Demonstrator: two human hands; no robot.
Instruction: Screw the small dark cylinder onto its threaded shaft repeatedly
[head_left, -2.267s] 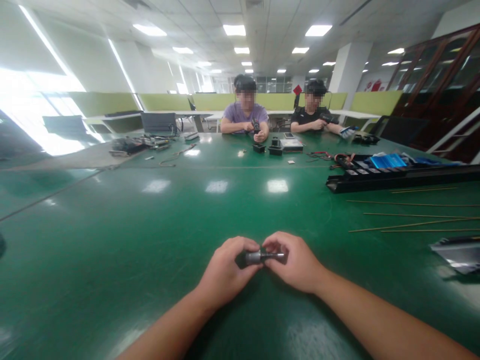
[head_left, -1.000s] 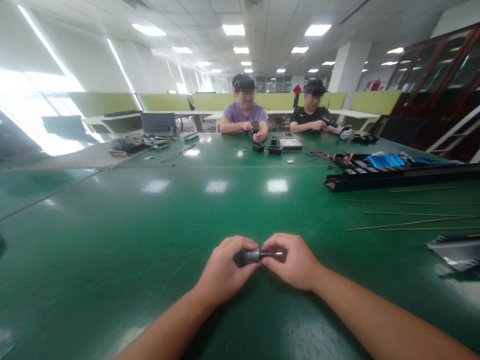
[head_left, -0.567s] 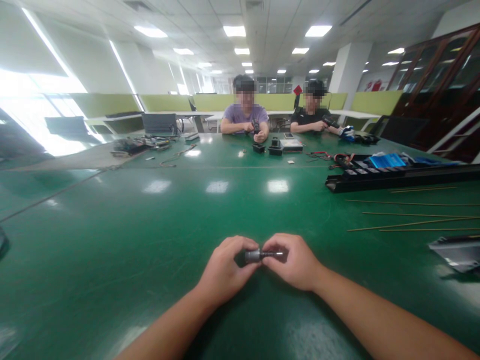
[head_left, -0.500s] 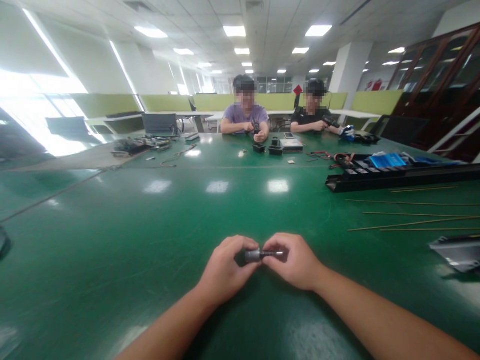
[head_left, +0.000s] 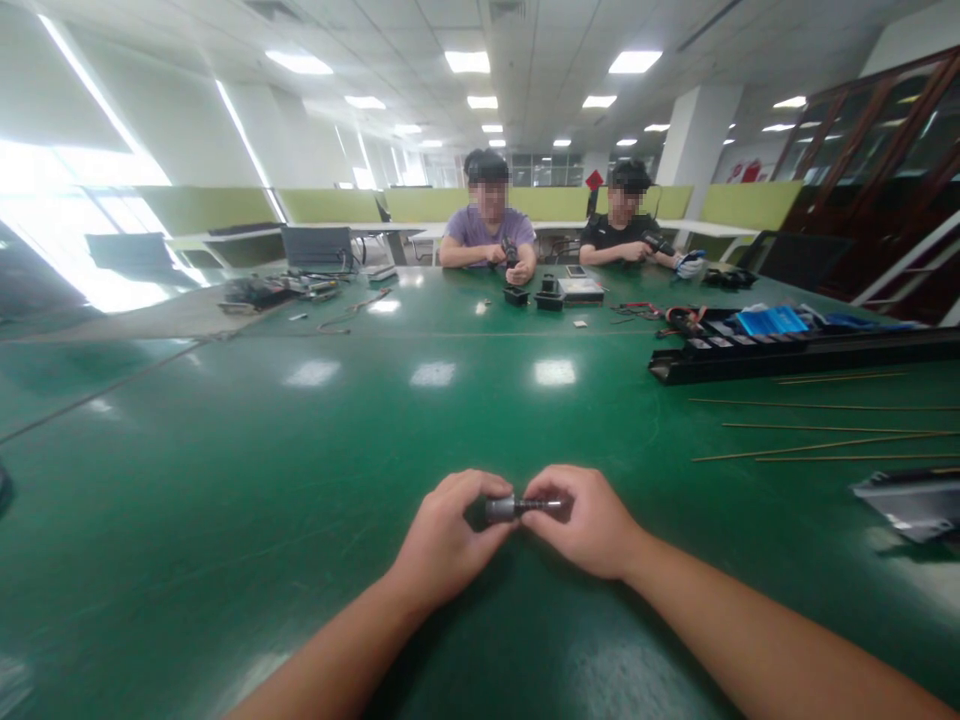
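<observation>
Cylinder [head_left: 500, 510] sits in left hand [head_left: 446, 535], 1 shaft [head_left: 538, 504] in right hand [head_left: 592, 525].

I get a bright feed: daylight blows out the windows [head_left: 67, 210] past the tabletop's [head_left: 337, 450] left edge, washing detail there to white haze, while ceiling panels [head_left: 466, 62] light the rest. Their glare lies in three pale patches across the tabletop's middle, with fainter sheen toward the near edge. I see soft, dark shadow beneath the hands [head_left: 446, 540]. The metal part [head_left: 501, 510] catches a small glint, but its fine detail is too soft for me to read. Wide-angle stretch slants everything beyond the side edges, and the cabinet [head_left: 885, 170] sits dim.
</observation>
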